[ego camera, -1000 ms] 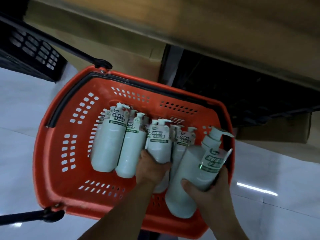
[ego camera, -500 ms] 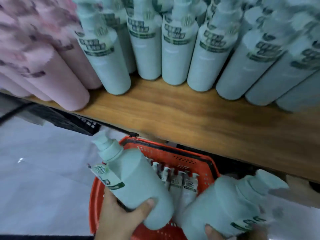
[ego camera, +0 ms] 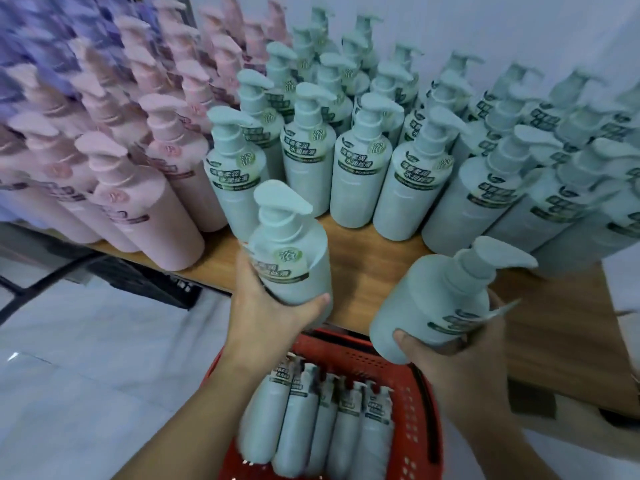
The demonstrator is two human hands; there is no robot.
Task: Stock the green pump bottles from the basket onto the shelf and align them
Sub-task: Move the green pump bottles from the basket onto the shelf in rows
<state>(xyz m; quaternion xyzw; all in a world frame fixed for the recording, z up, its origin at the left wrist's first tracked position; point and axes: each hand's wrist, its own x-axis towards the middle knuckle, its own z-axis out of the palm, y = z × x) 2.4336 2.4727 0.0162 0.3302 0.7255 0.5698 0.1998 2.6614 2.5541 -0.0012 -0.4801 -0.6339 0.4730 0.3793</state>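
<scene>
My left hand point(ego camera: 266, 306) grips a green pump bottle point(ego camera: 291, 251) upright over the front edge of the wooden shelf point(ego camera: 374, 268), label facing me. A second green pump bottle point(ego camera: 440, 299) is held in my right hand point(ego camera: 460, 355), tilted right, just in front of the shelf edge. Rows of green pump bottles point(ego camera: 360, 168) stand on the shelf behind them. Below, the red basket point(ego camera: 415, 410) holds several more green bottles point(ego camera: 318, 427) lying down.
Pink pump bottles point(ego camera: 138, 188) fill the shelf's left part, with purple ones point(ego camera: 41, 36) further left. Bare shelf wood point(ego camera: 554, 323) lies at the front right. A black crate point(ego camera: 145, 275) sits under the shelf on the pale floor point(ego camera: 86, 358).
Both hands have lifted their bottles out of the basket up to shelf height. The view has swung up from the basket to the shelf rows.
</scene>
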